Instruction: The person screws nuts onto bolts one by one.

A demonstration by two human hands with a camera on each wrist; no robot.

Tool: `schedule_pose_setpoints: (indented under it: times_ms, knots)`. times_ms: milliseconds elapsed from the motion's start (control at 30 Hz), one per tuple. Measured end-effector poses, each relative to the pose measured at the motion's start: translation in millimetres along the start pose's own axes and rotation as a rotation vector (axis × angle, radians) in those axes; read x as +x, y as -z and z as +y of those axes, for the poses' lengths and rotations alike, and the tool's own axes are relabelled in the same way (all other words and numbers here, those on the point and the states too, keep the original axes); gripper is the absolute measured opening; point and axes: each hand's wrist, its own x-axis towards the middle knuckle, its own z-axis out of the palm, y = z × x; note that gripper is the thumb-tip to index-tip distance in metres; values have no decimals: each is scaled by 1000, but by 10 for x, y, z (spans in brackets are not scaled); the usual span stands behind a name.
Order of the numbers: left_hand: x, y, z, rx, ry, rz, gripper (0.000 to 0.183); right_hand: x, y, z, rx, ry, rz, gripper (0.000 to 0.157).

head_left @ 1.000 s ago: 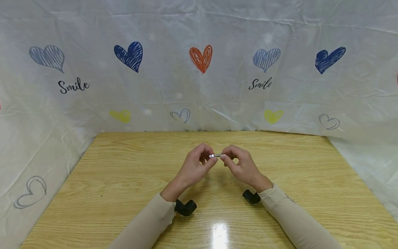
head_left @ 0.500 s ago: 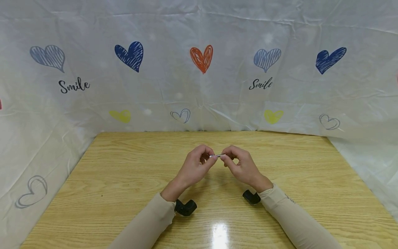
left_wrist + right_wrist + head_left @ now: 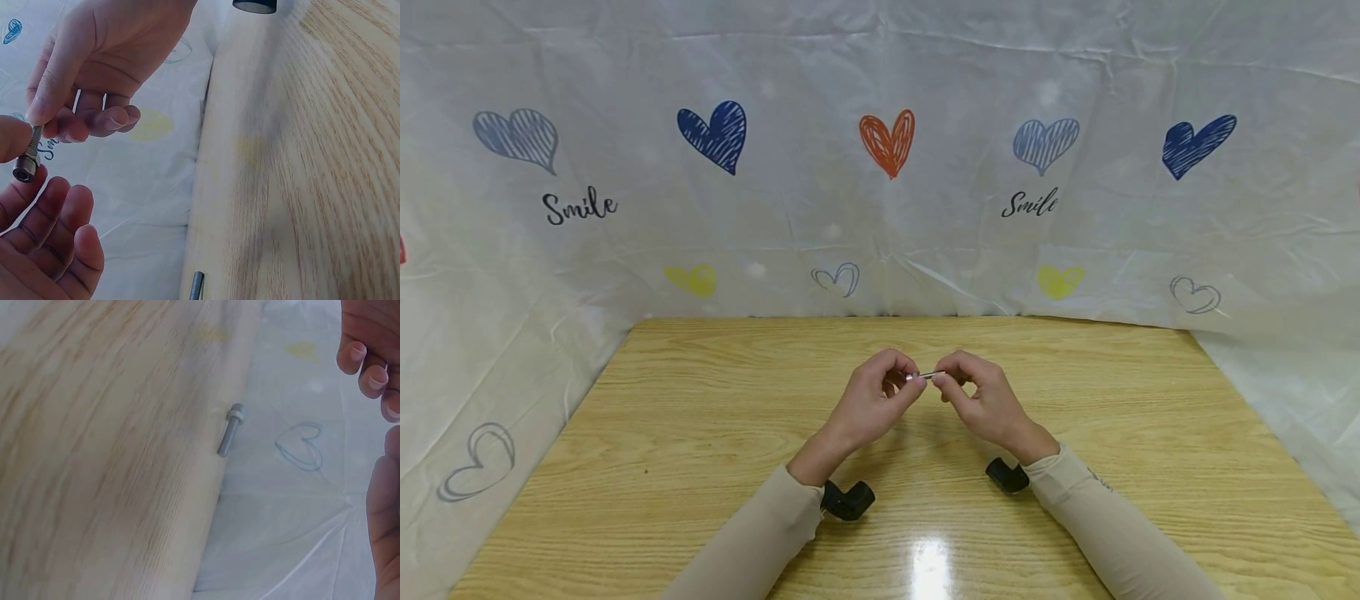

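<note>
A small metal socket-head bolt with a nut [image 3: 25,169] spans the two hands above the table. The left hand [image 3: 871,398] pinches its head end between thumb and finger. At the threaded end the right hand [image 3: 988,402] pinches the shank with thumb and forefinger. The left wrist view shows the hex recess in the bolt head, with the other left fingers loosely curled below. In the right wrist view the hands are cut off at the edge and hide the held bolt.
The wooden table [image 3: 700,467] runs back to a white curtain [image 3: 805,192] printed with hearts. Another bolt with a nut [image 3: 232,428] shows near the table's far edge in the right wrist view. A threaded rod end [image 3: 197,286] shows in the left wrist view.
The left thumb and fingers have shifted slightly on the bolt and cover more of its head and nut than one second ago. The arms stay in place.
</note>
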Motion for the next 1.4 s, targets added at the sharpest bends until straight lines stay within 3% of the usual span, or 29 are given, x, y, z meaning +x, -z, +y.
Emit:
schedule_pose_setpoints:
  times_ms: [267, 500, 867, 1400]
  knots:
    - [2, -1, -11, 0, -11, 2, 5, 1, 3, 4, 9, 2, 6, 5]
    - [-6, -5, 11, 15, 6, 0, 5, -5, 2, 17, -1, 17, 11, 11]
    - [-7, -4, 23, 32, 14, 7, 5, -9, 0, -3, 7, -38, -12, 3]
    - [-4, 16, -1, 56, -5, 1, 4, -10, 15, 2, 14, -115, -47, 4]
